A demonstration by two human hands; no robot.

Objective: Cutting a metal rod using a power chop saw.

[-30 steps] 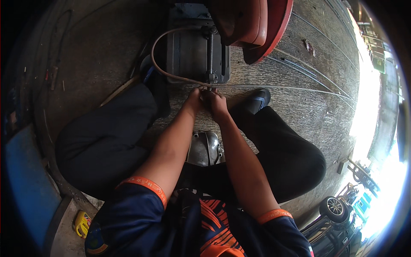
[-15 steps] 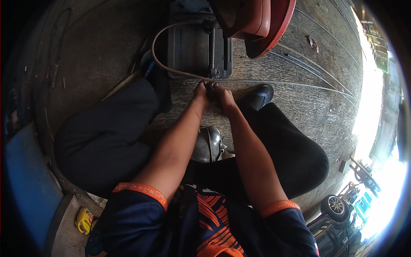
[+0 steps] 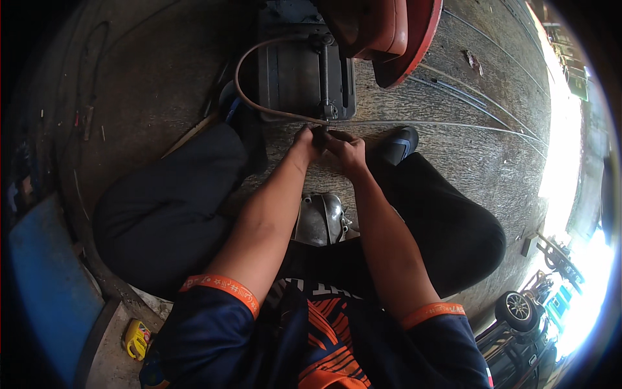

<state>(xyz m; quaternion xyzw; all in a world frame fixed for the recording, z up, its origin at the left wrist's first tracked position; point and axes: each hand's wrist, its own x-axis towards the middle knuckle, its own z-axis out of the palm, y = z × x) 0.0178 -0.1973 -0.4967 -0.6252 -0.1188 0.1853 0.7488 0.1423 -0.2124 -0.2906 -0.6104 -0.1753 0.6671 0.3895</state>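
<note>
A cut-off saw stands in front of my crossed legs, with a dark metal base (image 3: 275,81) and a red wheel guard (image 3: 420,48). Its clamp screw (image 3: 324,74) runs toward me. At the screw's near end, my left hand (image 3: 306,145) and my right hand (image 3: 350,151) close together around a dark clamp handle (image 3: 321,135), which the fingers largely cover. A thin brown rod (image 3: 237,72) curves round the left of the base and passes just beyond my hands. From there a straight thin rod (image 3: 421,122) stretches right across the floor.
A rounded grey metal piece (image 3: 313,220) lies between my legs. Several thin rods (image 3: 453,91) rest on the floor at the right. A yellow tape measure (image 3: 136,339) is at lower left, near a blue panel (image 3: 48,285). A wheeled vehicle (image 3: 517,310) stands at lower right.
My right hand has shifted slightly right and its fingers sit differently on the handle. My left hand stays at the handle. The whole view has shifted a little.
</note>
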